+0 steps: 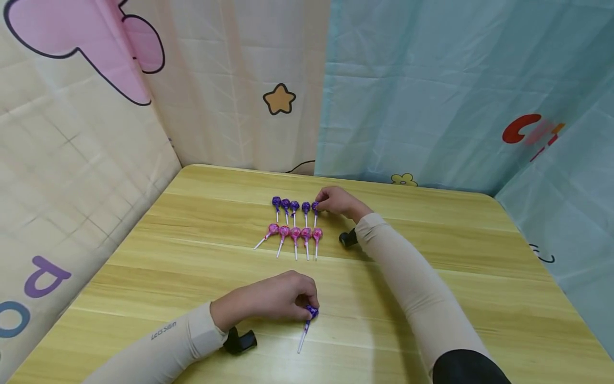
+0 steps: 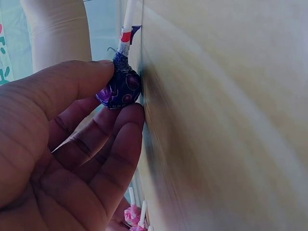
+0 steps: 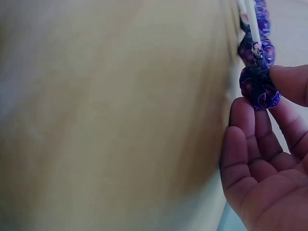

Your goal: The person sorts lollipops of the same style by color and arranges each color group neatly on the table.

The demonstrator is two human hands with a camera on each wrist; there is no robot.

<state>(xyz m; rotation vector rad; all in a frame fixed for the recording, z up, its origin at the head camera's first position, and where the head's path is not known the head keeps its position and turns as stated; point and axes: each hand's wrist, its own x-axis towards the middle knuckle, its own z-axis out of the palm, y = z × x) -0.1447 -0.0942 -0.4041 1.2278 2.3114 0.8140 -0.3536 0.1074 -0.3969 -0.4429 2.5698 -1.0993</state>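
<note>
My left hand (image 1: 283,296) pinches the head of a purple-wrapped lollipop (image 1: 313,311) near the front of the table, its white stick slanting toward me. In the left wrist view, thumb and fingers hold that lollipop (image 2: 126,91) close to the wood. Farther back, my right hand (image 1: 338,202) pinches the rightmost purple lollipop (image 3: 260,91) of a row. The other purple lollipops (image 1: 285,204) lie to its left, sticks toward me. Just in front of them runs a row of pink lollipops (image 1: 295,233), the leftmost one slanted.
The wood-grain table (image 1: 192,213) has its far edge against hanging curtains (image 1: 408,96). A black wrist-worn device (image 1: 240,341) sits under the left wrist, and another black device (image 1: 347,238) shows by the right wrist.
</note>
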